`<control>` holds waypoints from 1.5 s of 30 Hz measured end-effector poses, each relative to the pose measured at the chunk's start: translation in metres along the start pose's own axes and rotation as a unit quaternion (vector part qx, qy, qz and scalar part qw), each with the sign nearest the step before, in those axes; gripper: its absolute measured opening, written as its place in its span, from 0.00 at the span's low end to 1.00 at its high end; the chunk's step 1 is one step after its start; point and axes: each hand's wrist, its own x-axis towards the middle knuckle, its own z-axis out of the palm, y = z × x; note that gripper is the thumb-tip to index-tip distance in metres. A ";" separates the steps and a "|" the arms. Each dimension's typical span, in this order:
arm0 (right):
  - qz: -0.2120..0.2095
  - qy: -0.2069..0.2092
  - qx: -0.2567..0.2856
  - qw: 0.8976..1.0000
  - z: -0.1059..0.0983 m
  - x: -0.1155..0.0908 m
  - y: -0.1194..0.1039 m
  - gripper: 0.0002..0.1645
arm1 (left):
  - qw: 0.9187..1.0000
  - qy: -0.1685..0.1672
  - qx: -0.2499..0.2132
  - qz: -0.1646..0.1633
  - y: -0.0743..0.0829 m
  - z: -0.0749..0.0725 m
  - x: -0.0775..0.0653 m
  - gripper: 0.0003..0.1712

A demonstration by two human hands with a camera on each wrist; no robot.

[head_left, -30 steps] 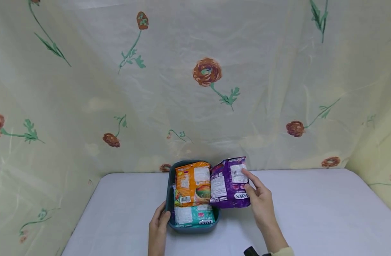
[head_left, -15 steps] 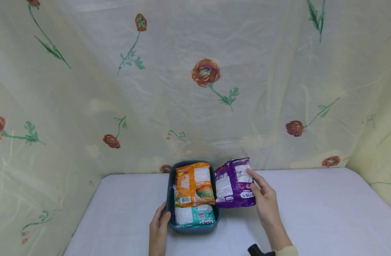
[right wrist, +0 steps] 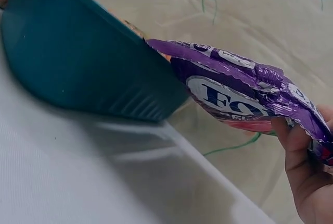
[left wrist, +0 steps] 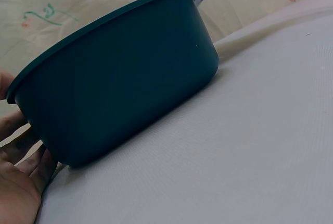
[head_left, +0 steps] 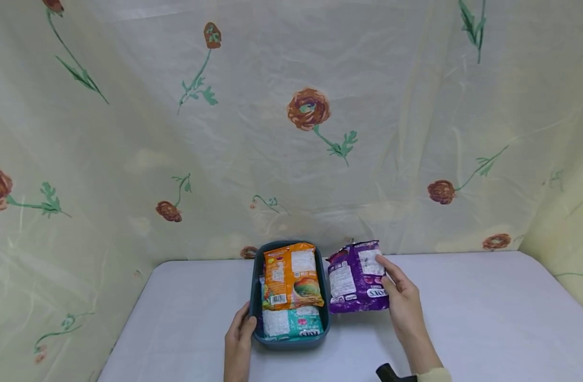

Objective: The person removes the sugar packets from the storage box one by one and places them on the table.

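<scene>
My right hand (head_left: 406, 305) pinches a purple candy bag (head_left: 355, 284) by its right side, thumb on the printed face. The bag hangs above the table just right of a dark teal plastic bin (head_left: 291, 345). In the right wrist view, the bag (right wrist: 229, 88) is seen edge-on with its fingers (right wrist: 296, 151) underneath, and its far end overlaps the bin's rim. My left hand (head_left: 238, 339) grips the bin's near left side; the left wrist view has its fingers (left wrist: 31, 151) against the wall. Inside lie an orange bag (head_left: 291, 276) and a teal bag (head_left: 291, 322).
The bin stands on a white-covered table (head_left: 487, 318), close to its back edge. Behind hangs a pale curtain (head_left: 367, 132) printed with brown flowers. A black strap piece (head_left: 391, 373) shows at the right wrist.
My right hand has carried the purple candy bag rightward, away from over the bin's right rim. The orange bag has shifted slightly to the right. My left hand keeps its place on the bin.
</scene>
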 end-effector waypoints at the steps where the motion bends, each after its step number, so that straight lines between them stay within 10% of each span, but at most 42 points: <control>1: 0.004 0.001 0.001 1.000 -0.001 0.000 0.001 0.27 | 1.000 0.000 -0.001 0.000 0.000 0.000 0.000 0.30; 12: 0.054 0.018 -0.001 0.998 -0.003 0.006 0.012 0.28 | 1.000 -0.001 -0.014 -0.004 -0.003 0.003 0.001 0.30; 29: 0.071 0.035 -0.164 0.983 -0.008 0.008 0.034 0.27 | 1.000 0.003 -0.015 -0.001 -0.001 0.002 0.002 0.29; 39: -0.089 0.044 -0.315 0.944 -0.001 0.004 0.048 0.24 | 1.000 0.003 -0.008 -0.003 -0.003 0.000 0.001 0.30; 45: -0.090 0.046 -0.343 0.934 0.001 0.003 0.049 0.23 | 1.000 0.003 -0.007 -0.004 -0.003 0.001 0.001 0.30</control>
